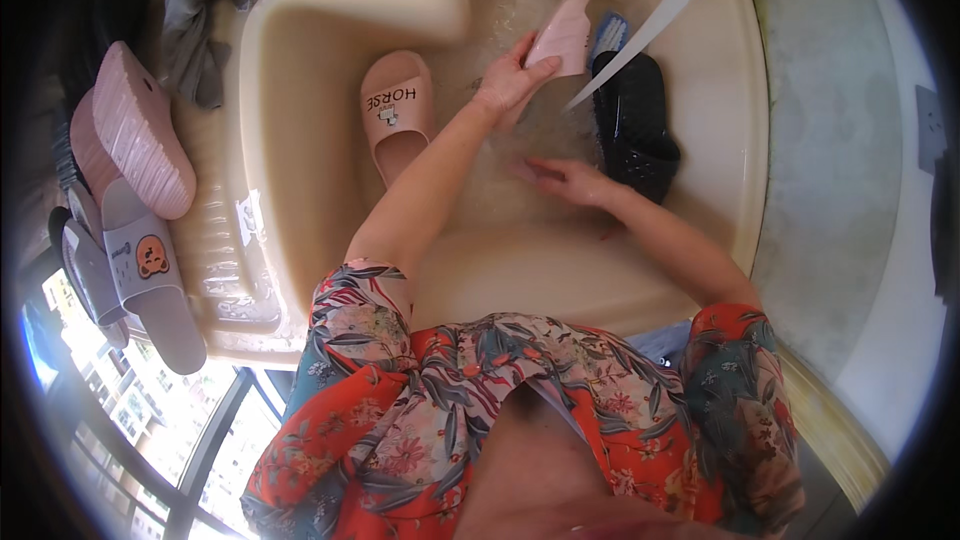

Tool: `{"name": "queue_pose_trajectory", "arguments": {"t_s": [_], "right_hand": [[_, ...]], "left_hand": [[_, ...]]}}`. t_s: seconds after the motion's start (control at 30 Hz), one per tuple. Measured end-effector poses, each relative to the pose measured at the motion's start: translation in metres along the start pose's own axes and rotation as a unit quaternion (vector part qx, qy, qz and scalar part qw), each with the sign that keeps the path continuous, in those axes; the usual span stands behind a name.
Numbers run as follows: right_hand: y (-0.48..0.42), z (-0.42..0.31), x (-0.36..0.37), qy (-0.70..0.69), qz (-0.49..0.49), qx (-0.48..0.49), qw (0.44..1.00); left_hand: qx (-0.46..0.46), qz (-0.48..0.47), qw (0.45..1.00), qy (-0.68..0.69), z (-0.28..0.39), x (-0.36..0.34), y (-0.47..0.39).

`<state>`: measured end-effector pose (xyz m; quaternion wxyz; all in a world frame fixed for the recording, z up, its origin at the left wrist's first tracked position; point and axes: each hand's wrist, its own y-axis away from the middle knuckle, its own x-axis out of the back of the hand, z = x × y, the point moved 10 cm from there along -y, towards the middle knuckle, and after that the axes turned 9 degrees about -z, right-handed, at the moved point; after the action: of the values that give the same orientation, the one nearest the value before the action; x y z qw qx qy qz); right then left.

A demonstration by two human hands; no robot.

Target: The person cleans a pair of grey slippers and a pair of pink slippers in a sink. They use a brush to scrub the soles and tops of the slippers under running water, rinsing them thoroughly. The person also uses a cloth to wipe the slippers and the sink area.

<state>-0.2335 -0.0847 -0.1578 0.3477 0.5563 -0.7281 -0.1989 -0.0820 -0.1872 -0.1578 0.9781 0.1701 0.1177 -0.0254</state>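
Observation:
My left hand (517, 79) grips a pink slipper (564, 34), tilted up on its edge above the water in a beige sink (570, 270). Lower down, my right hand (566, 180) is at the water with fingers apart; its fingertips are blurred, and I see nothing held in it. Just right of that hand, a black slipper (634, 112) leans along the basin side. A blue brush with white bristles (611, 34) lies beyond it, partly covered. Left of my left forearm rests another pink slipper (397, 101) with dark printing, its heel end hidden by the arm.
A pale tapering band (667, 7), hose or water stream, slants into the basin. On the ribbed drainboard (221, 240) at left are stacked pink slippers (142, 131), a grey bear-print slipper (150, 270) and a grey cloth (199, 22). A wall (825, 127) borders the right.

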Motion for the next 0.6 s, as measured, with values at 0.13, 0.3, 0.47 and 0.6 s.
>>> {"name": "queue_pose_trajectory", "arguments": {"t_s": [0.13,0.3,0.47,0.6], "right_hand": [[-0.002,0.025,0.025,-0.180,0.033,-0.135,0.974],[-0.028,0.019,0.029,-0.620,0.080,-0.024,0.780],[-0.040,0.035,0.072,-0.383,0.258,-0.058,0.885],[-0.042,0.033,0.092,-0.215,0.380,-0.061,0.897]], "left_hand": [[0.158,-0.003,0.952,0.264,-0.052,0.007,0.025],[0.166,0.044,0.947,-0.270,-0.025,0.039,0.029],[0.077,-0.065,0.763,-0.638,0.078,0.021,0.090],[0.402,-0.247,0.647,-0.599,0.064,0.049,0.180]]}}
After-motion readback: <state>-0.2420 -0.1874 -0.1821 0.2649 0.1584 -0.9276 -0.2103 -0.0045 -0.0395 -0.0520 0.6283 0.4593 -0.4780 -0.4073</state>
